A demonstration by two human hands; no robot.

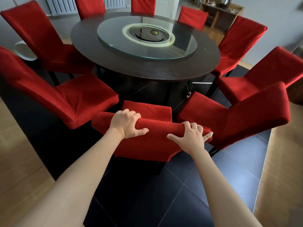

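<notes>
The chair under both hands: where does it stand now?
Head view, lower centre: the gripped chair faces the round table, between the left red chair and the right red chair.

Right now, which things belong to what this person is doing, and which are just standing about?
In the job: near red chair, its backrest top gripped by the left hand and the right hand, fingers curled over it.
Just standing about: round table, glass turntable, other red chairs, wooden shelf.
</notes>
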